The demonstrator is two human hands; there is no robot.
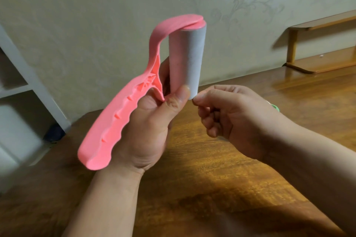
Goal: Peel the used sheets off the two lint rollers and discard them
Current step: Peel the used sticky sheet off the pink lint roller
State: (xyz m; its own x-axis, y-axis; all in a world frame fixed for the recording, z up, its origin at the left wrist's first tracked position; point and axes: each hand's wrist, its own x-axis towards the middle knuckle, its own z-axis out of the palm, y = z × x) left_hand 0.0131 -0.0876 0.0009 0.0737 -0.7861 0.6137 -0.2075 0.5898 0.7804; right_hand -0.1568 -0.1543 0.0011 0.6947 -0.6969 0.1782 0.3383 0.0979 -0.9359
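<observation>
Above the wooden table (221,159), first roller's sheet not yet off.
My left hand (146,127) grips the pink lint roller (185,57) upright; my right hand (237,115) pinches narrowly at its lower edge, apparently seeking the sheet's corner. I judge peeling barely begun; a green object (275,107) peeks behind.

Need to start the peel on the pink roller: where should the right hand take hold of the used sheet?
At the bottom edge of the grey sheet, from the right. The left hand holds the pink lint roller with the roll upright, its thumb covering the left of that rim, so only the lower right corner is bare. The right hand already has its fingers there.
</observation>
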